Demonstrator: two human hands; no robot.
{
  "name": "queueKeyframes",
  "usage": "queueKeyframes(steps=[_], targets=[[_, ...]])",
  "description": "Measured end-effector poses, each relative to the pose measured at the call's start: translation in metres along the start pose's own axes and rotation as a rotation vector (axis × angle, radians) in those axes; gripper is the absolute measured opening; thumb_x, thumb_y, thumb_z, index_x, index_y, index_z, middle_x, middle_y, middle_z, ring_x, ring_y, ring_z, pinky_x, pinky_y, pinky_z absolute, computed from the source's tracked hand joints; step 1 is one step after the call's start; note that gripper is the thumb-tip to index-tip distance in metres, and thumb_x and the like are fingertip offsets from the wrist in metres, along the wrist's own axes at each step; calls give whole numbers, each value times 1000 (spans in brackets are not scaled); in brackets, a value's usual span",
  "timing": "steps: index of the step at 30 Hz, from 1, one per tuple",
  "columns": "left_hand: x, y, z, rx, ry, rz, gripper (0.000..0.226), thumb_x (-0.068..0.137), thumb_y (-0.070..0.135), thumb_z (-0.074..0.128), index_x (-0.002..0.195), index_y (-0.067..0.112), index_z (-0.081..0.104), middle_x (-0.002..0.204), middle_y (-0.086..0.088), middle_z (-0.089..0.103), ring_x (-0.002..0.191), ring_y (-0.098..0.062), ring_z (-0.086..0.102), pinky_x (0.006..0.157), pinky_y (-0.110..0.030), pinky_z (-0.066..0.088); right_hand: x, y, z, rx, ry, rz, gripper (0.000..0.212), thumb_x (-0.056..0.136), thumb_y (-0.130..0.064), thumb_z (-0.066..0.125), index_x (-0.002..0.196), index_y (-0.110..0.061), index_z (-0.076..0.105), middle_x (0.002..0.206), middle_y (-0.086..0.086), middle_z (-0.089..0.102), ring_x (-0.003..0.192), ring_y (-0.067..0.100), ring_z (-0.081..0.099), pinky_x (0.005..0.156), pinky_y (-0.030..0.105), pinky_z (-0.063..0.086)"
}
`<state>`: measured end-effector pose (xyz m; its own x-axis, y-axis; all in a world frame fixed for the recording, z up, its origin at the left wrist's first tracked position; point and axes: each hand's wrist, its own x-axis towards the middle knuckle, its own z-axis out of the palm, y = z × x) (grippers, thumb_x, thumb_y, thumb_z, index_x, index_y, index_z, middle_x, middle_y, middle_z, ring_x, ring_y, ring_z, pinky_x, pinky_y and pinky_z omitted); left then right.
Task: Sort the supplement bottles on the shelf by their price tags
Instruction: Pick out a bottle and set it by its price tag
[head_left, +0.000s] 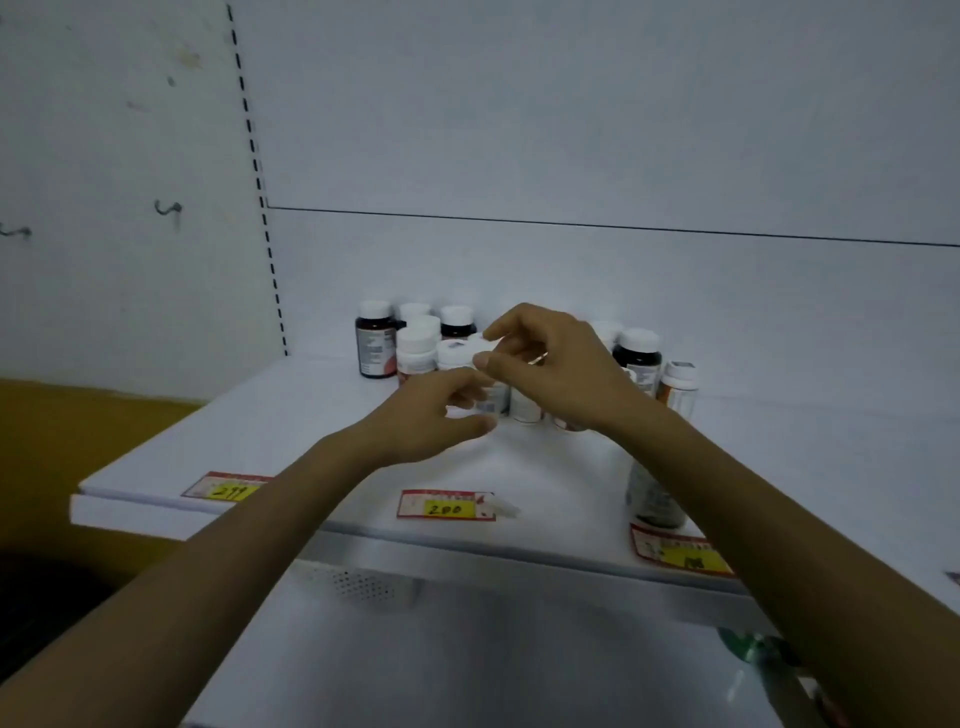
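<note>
Several supplement bottles stand clustered at the back of the white shelf (156, 501), among them a dark bottle (375, 340) at the left and another dark bottle (638, 358) at the right. My left hand (431, 415) grips the body of a small white bottle (491, 402) in front of the cluster. My right hand (550, 364) pinches that bottle's white cap between thumb and forefinger. Red-and-yellow price tags lie along the front edge: the "299" tag (228, 489), the "200" tag (445, 506) and a third tag (675, 552), partly hidden by my right forearm.
One pale bottle (655, 501) stands alone at the front right, just behind the third tag. A white bottle with an orange label (678, 387) ends the cluster on the right. A small white scrap (506, 506) lies beside the "200" tag. A white back panel rises behind the shelf.
</note>
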<state>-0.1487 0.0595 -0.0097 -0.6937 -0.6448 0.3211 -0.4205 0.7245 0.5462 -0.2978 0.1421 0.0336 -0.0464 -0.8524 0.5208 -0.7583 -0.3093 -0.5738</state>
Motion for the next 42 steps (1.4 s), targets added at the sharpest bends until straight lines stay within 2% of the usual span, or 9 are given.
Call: queueKeyframes(steps=[2,5,9,13,19,25,30,35,42], targets=[[-2,-23,-19,11,-27,-5,36,86,31,61,119,19,55,106,4,62,92,-3,58,79,-12,44,20,-8,24,-55,0,3,19,84,-35,66,98,-22,64,84,-7,70,79,9,65,78,36,55],[-3,-60,-47,36,-48,-23,36,86,30,61,120,21,55,106,3,65,90,-2,59,75,-7,43,55,-11,56,-168,41,19,22,83,-37,65,99,-21,64,87,-6,69,83,11,63,78,36,54],[-1,-103,-73,58,-98,-29,36,87,30,59,122,21,53,110,2,64,93,-10,61,77,-13,45,102,-4,91,-380,15,121,39,85,-43,62,116,-19,56,110,1,64,98,19,60,75,29,44],[3,-136,-88,62,-134,-23,41,87,35,58,125,23,51,114,4,62,93,-8,59,80,-18,44,131,5,121,-496,-17,217,55,83,-51,61,123,-15,49,116,8,62,101,24,58,81,36,49],[15,-167,-90,68,-181,1,51,84,39,61,130,25,45,126,2,58,103,-12,59,93,-32,48,144,8,145,-607,49,276,37,80,-38,68,106,-15,57,107,7,56,93,21,54,73,29,40],[14,-173,-80,-199,-109,27,68,82,34,65,139,24,30,141,2,43,124,-15,46,98,-28,38,130,-7,147,-36,186,307,22,74,-19,77,92,-14,65,102,3,66,91,20,62,77,32,55],[8,-180,-84,-621,-82,-2,49,77,26,71,121,28,47,117,3,62,99,-9,63,85,-25,52,115,-26,154,463,259,353,34,77,-15,76,108,-12,62,106,7,69,95,21,68,80,32,56],[-1,-191,-73,-817,92,-30,41,76,18,72,110,25,51,100,8,65,79,0,68,66,-13,52,108,-32,182,586,294,397,48,80,-23,72,124,-19,53,111,7,68,102,20,67,87,35,55],[-5,-200,-73,-736,206,15,50,69,21,77,111,19,48,106,4,63,92,-12,64,73,-16,55,100,-39,198,576,188,391,35,84,-18,68,117,-15,57,104,1,71,96,15,69,82,31,58]])
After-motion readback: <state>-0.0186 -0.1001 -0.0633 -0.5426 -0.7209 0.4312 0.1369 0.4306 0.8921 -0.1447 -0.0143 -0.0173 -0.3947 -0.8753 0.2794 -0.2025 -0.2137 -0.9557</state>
